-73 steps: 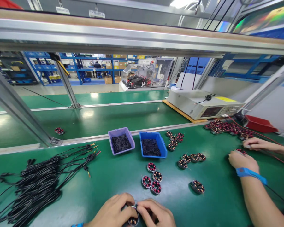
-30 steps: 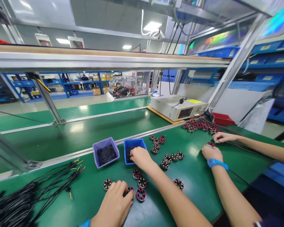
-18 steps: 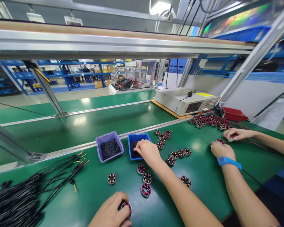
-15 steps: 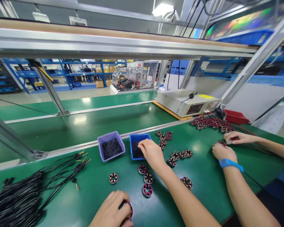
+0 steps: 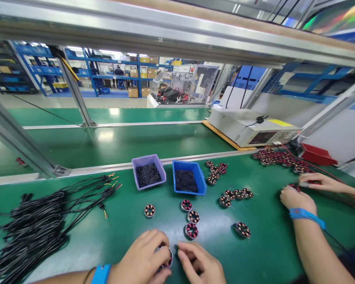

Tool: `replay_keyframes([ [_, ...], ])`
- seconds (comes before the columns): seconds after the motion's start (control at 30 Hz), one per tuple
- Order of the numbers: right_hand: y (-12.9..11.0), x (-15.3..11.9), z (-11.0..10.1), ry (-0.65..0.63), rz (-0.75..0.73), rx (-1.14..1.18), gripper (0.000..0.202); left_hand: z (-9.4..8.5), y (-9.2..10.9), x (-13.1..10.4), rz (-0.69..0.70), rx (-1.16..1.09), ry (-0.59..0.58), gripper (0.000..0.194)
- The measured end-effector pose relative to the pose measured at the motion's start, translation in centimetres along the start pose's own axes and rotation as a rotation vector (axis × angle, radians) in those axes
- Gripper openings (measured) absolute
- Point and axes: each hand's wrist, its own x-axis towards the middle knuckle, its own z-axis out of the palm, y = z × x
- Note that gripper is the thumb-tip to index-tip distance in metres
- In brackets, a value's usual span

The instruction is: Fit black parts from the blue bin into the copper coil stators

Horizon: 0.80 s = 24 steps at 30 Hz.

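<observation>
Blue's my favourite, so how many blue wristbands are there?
2: one band on the wrist of the left hand; another band on a co-worker's wrist. More may be hidden.

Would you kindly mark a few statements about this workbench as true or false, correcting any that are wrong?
1. The left hand holds a wound ring. True.
2. The blue bin stands left of the purple bin. False: it stands to its right.
3. The black cables lie on the green table. True.
4. The right hand is inside the blue bin. False: it is beside the left hand, nearer the wearer than both bins.
5. The co-worker's arm wears a blue band. True.
</observation>
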Motion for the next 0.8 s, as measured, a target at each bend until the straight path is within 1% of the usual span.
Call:
replay_keyframes([
  [0.1, -1.6, 1.4, -0.1, -0.005, -0.115, -0.112, 0.037, -0.3, -0.1, 0.0, -0.002, -0.078, -0.034, 0.042],
  [0.17, -2.5, 2.2, 0.1, 0.020, -0.157, -0.145, 0.039, -0.6, -0.3, 0.0, 0.001, -0.144, -0.071, 0.042],
  [0.23, -2.8, 2.5, 0.3, 0.053, -0.172, -0.147, 0.039, -0.8, -0.4, -0.2, -0.023, -0.187, -0.101, 0.044],
  [0.3, -2.6, 2.3, 0.5, 0.081, -0.149, -0.115, 0.037, -0.8, -0.5, -0.6, -0.091, -0.208, -0.098, 0.055],
  [0.37, -2.0, 1.7, 0.5, 0.095, -0.100, -0.068, 0.035, -0.6, -0.6, -0.9, -0.149, -0.240, -0.087, 0.071],
  [0.43, -1.3, 1.1, 0.5, 0.093, -0.045, -0.018, 0.034, -0.3, -0.6, -1.2, -0.158, -0.281, -0.080, 0.084],
  [0.5, -0.7, 0.8, 0.3, 0.091, -0.002, 0.032, 0.035, 0.0, -0.6, -1.4, -0.183, -0.300, -0.057, 0.093],
  [0.53, -0.6, 0.8, 0.3, 0.089, 0.016, 0.055, 0.036, 0.1, -0.6, -1.4, -0.216, -0.299, -0.037, 0.093],
  [0.6, -0.5, 0.9, 0.2, 0.080, 0.040, 0.089, 0.037, 0.0, -0.4, -1.3, -0.281, -0.297, -0.009, 0.085],
  [0.63, -0.6, 1.1, 0.2, 0.074, 0.048, 0.102, 0.038, -0.1, -0.4, -1.2, -0.292, -0.306, -0.009, 0.079],
  [0.7, -0.9, 1.3, 0.3, 0.056, 0.054, 0.120, 0.040, -0.4, -0.2, -0.9, -0.257, -0.332, -0.032, 0.068],
  [0.8, -1.1, 1.5, 0.4, 0.039, 0.040, 0.114, 0.039, -1.0, -0.1, -0.4, -0.150, -0.334, -0.051, 0.047],
])
